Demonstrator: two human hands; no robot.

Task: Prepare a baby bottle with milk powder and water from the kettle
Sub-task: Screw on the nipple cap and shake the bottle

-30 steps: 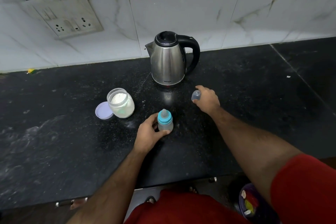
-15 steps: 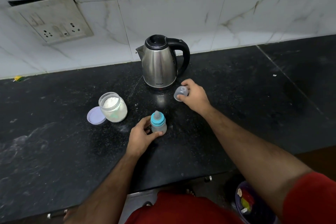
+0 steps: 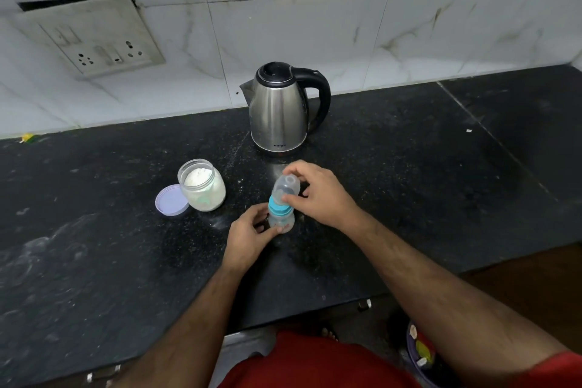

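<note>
A small baby bottle (image 3: 282, 220) with a blue collar stands upright on the black counter (image 3: 94, 230). My left hand (image 3: 248, 238) grips its lower body from the left. My right hand (image 3: 318, 194) pinches a clear dome cap (image 3: 286, 186) directly over the bottle's top, tilted slightly; the teat is hidden under it. A steel kettle (image 3: 280, 110) with a black handle and shut lid stands behind. An open jar of white milk powder (image 3: 203, 186) sits to the left, its lilac lid (image 3: 171, 200) lying beside it.
A tiled wall with a socket plate (image 3: 91, 36) runs behind the counter. The counter's front edge lies near my body. A bucket with coloured items (image 3: 420, 353) stands on the floor at the lower right.
My right hand has carried the clear cap from the counter near the kettle over to the top of the bottle. My left hand kept its hold on the bottle.
</note>
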